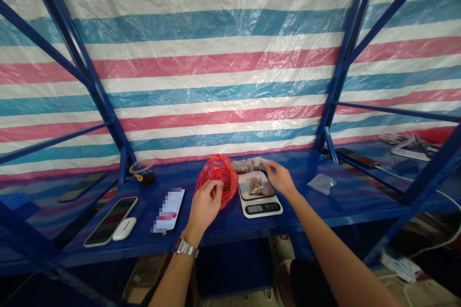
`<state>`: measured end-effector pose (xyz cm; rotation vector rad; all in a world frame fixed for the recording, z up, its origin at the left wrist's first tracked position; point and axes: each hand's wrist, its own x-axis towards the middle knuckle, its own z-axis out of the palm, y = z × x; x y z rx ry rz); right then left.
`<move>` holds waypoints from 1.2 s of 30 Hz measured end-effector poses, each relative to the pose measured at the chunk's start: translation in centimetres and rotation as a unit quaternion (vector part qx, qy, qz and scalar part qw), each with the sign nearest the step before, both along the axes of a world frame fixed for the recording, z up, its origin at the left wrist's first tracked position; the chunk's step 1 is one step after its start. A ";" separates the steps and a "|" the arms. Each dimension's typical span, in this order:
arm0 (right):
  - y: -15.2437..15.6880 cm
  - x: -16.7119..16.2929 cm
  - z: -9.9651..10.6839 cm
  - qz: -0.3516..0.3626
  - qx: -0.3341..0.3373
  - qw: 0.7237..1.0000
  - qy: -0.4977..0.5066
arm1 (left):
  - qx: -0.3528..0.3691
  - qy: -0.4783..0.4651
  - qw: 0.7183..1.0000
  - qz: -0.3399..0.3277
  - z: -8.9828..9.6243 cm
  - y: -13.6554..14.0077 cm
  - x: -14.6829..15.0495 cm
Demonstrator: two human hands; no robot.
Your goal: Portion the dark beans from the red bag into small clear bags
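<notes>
On the blue shelf, a red plastic bag stands with its mouth open. My left hand is at that mouth, thumb and fingers pinched together; whatever is between them is too small to make out. Right of it is a white digital scale carrying a small clear bag of brown pieces. Behind the scale lie more clear plastic bags with brown contents. My right hand reaches over the scale's right side, its fingertips closed on the end of these bags.
Left on the shelf are a lit phone, a dark-screened phone, a white earphone case and a cup of dark liquid. An empty-looking clear bag lies right. Blue metal posts frame a striped sheet.
</notes>
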<state>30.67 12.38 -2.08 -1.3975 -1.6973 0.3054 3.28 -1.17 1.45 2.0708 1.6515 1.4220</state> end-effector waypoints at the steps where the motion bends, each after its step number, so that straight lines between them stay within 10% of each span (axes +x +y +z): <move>1: 0.1 0.0 -0.2 0.001 -0.002 1.000 -0.006 | -0.001 -0.001 1.000 -0.002 -0.1 0.0 0.0; 12: 0.4 -1.3 -0.9 0.058 -0.062 0.986 0.143 | -0.003 -0.013 0.999 -0.039 -0.4 0.5 1.5; 23: -4.8 -6.2 4.3 0.284 -0.082 0.899 0.323 | -0.064 -0.266 0.958 -0.090 -1.5 2.9 4.9; 36: -6.5 -9.1 3.6 0.294 -0.003 0.910 0.292 | -0.034 -0.301 0.945 -0.125 -0.6 2.3 3.9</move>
